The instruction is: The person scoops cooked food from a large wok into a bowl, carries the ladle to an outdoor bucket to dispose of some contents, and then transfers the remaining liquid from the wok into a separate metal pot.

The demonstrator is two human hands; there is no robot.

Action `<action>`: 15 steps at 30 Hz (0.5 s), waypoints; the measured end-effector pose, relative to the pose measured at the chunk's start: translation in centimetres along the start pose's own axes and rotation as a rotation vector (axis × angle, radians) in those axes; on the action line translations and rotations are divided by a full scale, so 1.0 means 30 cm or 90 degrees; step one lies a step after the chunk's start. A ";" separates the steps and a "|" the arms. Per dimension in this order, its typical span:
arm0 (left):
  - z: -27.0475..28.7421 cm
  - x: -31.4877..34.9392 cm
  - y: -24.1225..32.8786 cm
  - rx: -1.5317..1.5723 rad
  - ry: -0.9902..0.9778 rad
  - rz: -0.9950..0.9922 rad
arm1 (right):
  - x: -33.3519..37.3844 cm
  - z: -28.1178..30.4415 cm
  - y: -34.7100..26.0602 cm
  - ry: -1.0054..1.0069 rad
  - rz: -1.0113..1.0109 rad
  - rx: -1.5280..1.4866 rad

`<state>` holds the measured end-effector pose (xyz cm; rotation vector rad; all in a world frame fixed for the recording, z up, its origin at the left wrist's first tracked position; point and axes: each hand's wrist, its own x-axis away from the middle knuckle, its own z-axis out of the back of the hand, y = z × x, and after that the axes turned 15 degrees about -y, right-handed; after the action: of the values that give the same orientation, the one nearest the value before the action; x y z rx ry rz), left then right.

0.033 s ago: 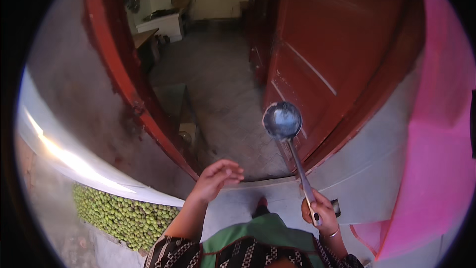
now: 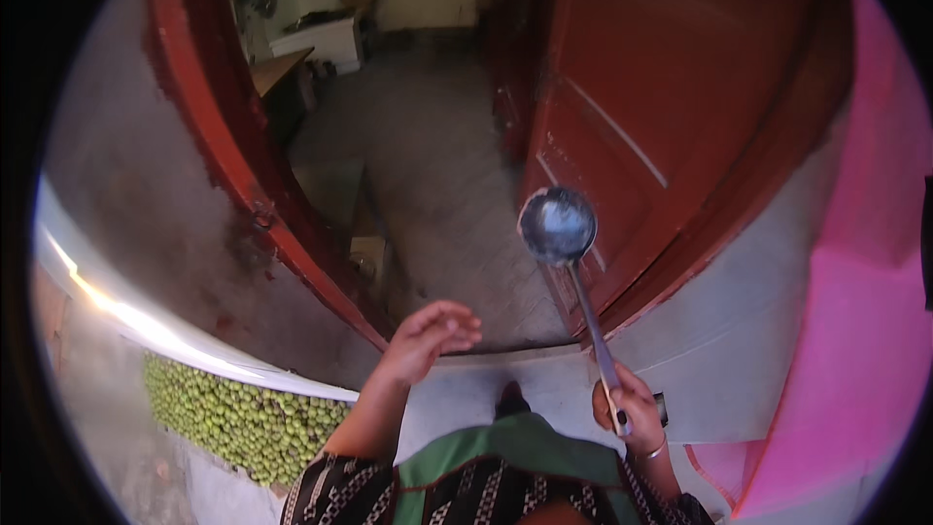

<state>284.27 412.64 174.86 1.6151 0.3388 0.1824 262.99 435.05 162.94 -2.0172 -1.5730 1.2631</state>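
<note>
- The right hand (image 2: 630, 408) has its fingers closed around the lower end of a long-handled metal ladle (image 2: 559, 228); a thin bracelet (image 2: 658, 450) circles the wrist just behind.
- The ladle's handle runs up and slightly left from those fingers — its round bowl well beyond the fingertips.
- The left hand (image 2: 428, 335), left of the ladle, has its fingers loosely half-curled; nothing shows in its grasp.
- Below and between both sets of fingers lies a green apron (image 2: 510, 455) over dark patterned clothing.
- Left of and below the left fingers spreads a heap of round green fruits (image 2: 248, 418).
- Right of the right fingers hangs pink cloth (image 2: 846, 331).
- Beyond the right fingers stands a red door (image 2: 641, 117); beyond the left ones, a red door frame (image 2: 228, 151).
- Farthest ahead — a white counter (image 2: 326, 42) inside the room.
</note>
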 end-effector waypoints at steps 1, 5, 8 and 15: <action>0.020 -0.057 0.004 0.003 -0.014 -0.011 | -0.044 0.041 -0.015 0.011 0.014 0.037; 0.034 -0.124 0.026 0.009 0.000 -0.023 | -0.148 0.120 -0.083 -0.006 -0.006 0.023; 0.085 -0.117 0.070 0.010 0.030 0.001 | -0.250 0.113 -0.065 -0.005 -0.023 -0.001; 0.285 -0.204 0.109 0.037 0.065 -0.071 | -0.513 0.194 -0.107 -0.017 -0.034 0.008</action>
<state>281.58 402.42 177.98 1.6430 0.5156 0.1713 256.15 420.92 168.78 -1.9458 -1.6164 1.2809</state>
